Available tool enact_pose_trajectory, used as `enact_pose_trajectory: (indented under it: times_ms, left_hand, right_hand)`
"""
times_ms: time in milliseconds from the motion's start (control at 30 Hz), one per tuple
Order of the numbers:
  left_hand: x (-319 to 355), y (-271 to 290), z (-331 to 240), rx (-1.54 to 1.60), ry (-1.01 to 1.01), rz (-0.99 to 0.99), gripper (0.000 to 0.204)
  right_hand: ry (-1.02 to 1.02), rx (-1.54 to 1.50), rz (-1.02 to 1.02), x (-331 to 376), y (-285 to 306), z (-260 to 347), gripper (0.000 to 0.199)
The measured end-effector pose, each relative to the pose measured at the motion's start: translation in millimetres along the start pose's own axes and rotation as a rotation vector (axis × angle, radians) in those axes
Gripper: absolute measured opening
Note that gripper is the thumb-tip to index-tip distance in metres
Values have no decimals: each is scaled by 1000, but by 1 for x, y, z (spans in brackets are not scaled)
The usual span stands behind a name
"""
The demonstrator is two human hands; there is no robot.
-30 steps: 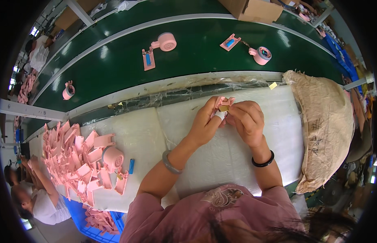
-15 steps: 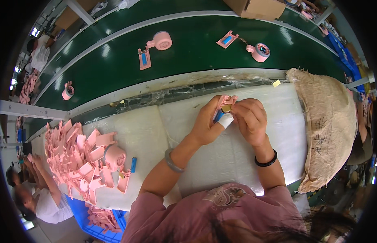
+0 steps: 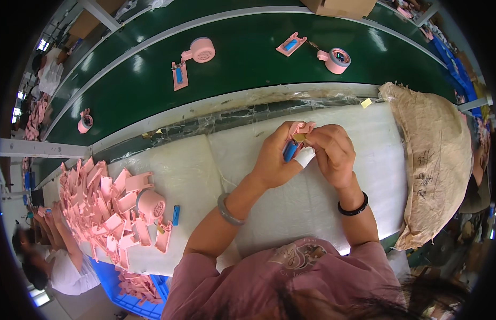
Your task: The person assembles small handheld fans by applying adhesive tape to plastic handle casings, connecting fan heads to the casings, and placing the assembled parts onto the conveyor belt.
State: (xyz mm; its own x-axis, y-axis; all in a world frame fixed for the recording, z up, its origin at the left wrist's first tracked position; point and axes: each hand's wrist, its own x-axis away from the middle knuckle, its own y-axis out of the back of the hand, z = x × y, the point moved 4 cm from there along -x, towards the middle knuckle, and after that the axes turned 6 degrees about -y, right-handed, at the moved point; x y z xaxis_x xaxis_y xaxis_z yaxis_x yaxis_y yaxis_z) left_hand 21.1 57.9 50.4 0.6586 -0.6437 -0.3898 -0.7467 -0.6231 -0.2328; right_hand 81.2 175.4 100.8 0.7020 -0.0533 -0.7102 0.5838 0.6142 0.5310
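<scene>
My left hand point(image 3: 274, 158) is closed around a pink plastic handle shell point(image 3: 301, 127), its thumb wrapped in white tape. Inside the shell sit a blue cylindrical battery point(image 3: 290, 151) and a small yellowish piece point(image 3: 299, 137) near its top end. My right hand point(image 3: 334, 152) has thumb and fingers pinched together at the shell's right side, against the yellowish piece. Whatever its fingertips grip is too small to make out. Both hands are over the white padded work surface point(image 3: 258, 224).
On the left lies a heap of pink shells point(image 3: 104, 208), with a round pink fan head point(image 3: 151, 205) and a loose blue battery point(image 3: 176, 215) beside it. A green conveyor point(image 3: 248, 58) carries several pink assemblies. A brown sack point(image 3: 437, 170) stands right; a blue crate point(image 3: 117, 296) is lower left.
The pink assemblies on the conveyor have shifted left. My left hand has tilted the shell slightly, showing more of the blue battery. My right hand has moved a little right and down.
</scene>
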Motion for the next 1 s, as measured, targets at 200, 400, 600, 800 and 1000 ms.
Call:
enact_pose_trajectory:
  times_ms: [200, 400, 600, 800, 1000]
  left_hand:
    - [-1, -2, -2, -54, -50, -12, 46]
    - [0, -1, 0, -121, -17, -56, 36]
    - [-1, -1, 0, -118, -42, -88, 32]
    - [0, 1, 0, -171, -13, -147, 27]
    - [0, 3, -1, -228, -5, -197, 24]
  right_hand:
    - [1, -2, -5, 1, 0, -1, 34]
    - [-15, 7, 5, 0, 0, -1, 36]
    - [-18, 5, 0, 2, -1, -2, 37]
    - [-42, 36, -9, 3, -3, 1, 30]
    - [-51, 49, 19, 4, -6, 1, 27]
